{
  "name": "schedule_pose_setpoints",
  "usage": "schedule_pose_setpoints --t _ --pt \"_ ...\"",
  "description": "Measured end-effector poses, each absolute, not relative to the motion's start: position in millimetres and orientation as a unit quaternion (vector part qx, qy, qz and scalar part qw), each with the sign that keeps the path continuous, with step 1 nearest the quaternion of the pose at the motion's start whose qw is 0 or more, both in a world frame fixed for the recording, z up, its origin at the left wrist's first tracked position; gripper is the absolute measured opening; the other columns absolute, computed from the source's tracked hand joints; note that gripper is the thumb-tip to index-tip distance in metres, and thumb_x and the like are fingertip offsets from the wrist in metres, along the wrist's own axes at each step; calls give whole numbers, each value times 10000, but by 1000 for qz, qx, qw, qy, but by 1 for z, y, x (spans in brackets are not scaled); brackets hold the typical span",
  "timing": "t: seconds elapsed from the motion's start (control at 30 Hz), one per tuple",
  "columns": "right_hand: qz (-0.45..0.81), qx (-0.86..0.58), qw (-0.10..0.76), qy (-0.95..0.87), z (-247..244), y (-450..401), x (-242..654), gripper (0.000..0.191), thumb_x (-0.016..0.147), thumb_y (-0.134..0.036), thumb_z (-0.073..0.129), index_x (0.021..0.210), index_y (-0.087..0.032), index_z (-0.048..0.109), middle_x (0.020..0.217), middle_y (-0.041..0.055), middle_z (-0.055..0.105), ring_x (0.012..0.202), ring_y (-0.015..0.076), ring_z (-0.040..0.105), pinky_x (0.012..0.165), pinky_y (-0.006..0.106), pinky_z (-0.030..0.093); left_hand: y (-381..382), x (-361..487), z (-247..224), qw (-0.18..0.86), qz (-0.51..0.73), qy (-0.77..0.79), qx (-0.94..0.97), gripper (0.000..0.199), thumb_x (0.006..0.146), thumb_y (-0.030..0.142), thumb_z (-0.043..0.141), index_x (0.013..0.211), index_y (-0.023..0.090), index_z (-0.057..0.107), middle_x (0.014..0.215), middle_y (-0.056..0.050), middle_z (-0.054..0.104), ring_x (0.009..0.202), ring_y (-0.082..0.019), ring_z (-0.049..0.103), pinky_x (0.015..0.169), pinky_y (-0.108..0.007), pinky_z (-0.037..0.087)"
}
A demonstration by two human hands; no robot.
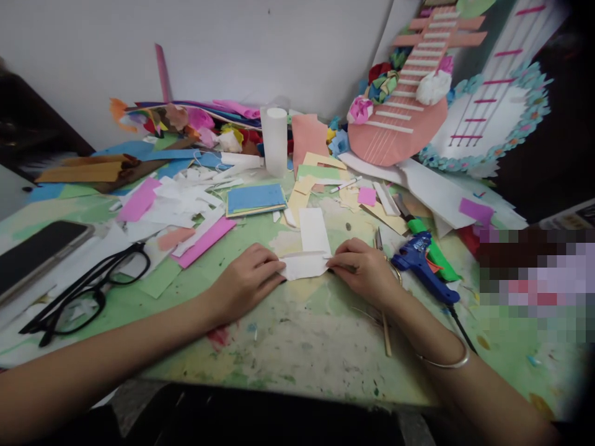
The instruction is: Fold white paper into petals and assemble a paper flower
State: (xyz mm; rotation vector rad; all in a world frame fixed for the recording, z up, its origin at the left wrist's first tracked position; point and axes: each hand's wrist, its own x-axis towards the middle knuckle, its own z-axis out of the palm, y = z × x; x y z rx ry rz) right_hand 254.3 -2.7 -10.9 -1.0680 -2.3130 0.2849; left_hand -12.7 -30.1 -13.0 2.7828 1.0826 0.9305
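A small strip of white paper (pixel 305 267) with a fold along its upper edge is held between my two hands, low over the table. My left hand (pixel 250 279) pinches its left end, and my right hand (pixel 365 271) pinches the right end. Just behind it lies a flat white paper rectangle (pixel 315 229), its lower end meeting the strip. Close to my right hand are scissors (pixel 379 238), partly hidden by that hand, and a thin wooden stick (pixel 387 334). A blue glue gun (pixel 425 263) lies to the right, on a bright green cutter (pixel 434 251).
Eyeglasses (pixel 100 288) and a phone (pixel 41 257) lie at left. Stacked blue paper cards (pixel 256 198) and a white cylinder (pixel 276 142) stand beyond my hands. Paper scraps (pixel 176 201) cover the back left. Paper instruments (pixel 395 124) lean at back right. The table (pixel 297 347) is paint-stained.
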Motion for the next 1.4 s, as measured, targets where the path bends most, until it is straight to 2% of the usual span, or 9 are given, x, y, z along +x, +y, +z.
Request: schedule_pose_setpoints --t 0.07,0.23,0.5,0.77,0.97,1.07,1.2,1.3,1.4 --pt "113 -398 283 -865 -9 -3 255 153 789 -88 639 801 -190 752 824 60 656 738 145 598 637 255 462 -30 -15 -14 -10 302 333 893 139 883 159 570 1016 142 609 919 -95 632 877 -202 558 785 -350 499" --pt "136 -396 288 -861 -8 -2 255 163 809 -97 611 800 -181 750 819 60 666 706 132 611 619 243 467 -30 -18 -13 -27 295 323 899 61 853 138 600 902 157 630 862 -82 615 818 -195 536 727 -344 490" --pt "213 -424 276 -836 -5 -3 255 181 800 -73 585 810 -183 728 845 46 689 720 126 634 641 242 479 -27 -15 -15 -14 271 304 913 154 839 164 646 986 118 647 889 -100 633 837 -204 537 746 -361 512" --pt "273 -452 254 -810 -1 -1 255 160 799 -84 595 823 -188 714 828 31 664 703 120 603 623 242 444 -24 -10 -14 -39 267 267 925 73 852 155 619 919 135 639 861 -74 674 810 -194 612 748 -383 525" --pt "305 -470 256 -788 -3 0 256 142 782 -90 611 807 -191 708 811 24 651 710 125 580 632 253 429 -24 -8 -15 -56 264 280 921 79 841 124 618 910 127 655 827 -79 678 784 -198 607 719 -381 527" --pt "318 -470 252 -784 -3 0 256 140 763 -84 630 796 -193 712 813 17 646 685 113 571 615 246 429 -23 -8 -17 -16 287 307 907 105 823 96 625 915 113 674 841 -92 670 778 -192 586 712 -368 519" --pt "330 -464 249 -783 -2 1 257 110 760 -111 649 788 -197 711 813 13 639 663 106 567 600 246 434 -20 -9 -15 93 325 352 873 95 833 116 626 860 152 710 831 -64 660 781 -157 601 704 -303 512" --pt "330 -461 247 -786 -1 1 257 117 770 -111 629 782 -200 705 798 11 630 666 109 561 600 250 427 -17 -9 -11 177 322 384 847 93 823 140 643 808 178 727 833 -39 646 764 -127 607 682 -255 505" --pt "329 -465 240 -786 0 1 256 119 768 -102 618 772 -193 694 786 10 621 658 108 546 600 253 418 -16 -9 -7 214 313 415 827 90 804 146 651 786 183 731 858 -34 607 767 -120 592 660 -239 491"
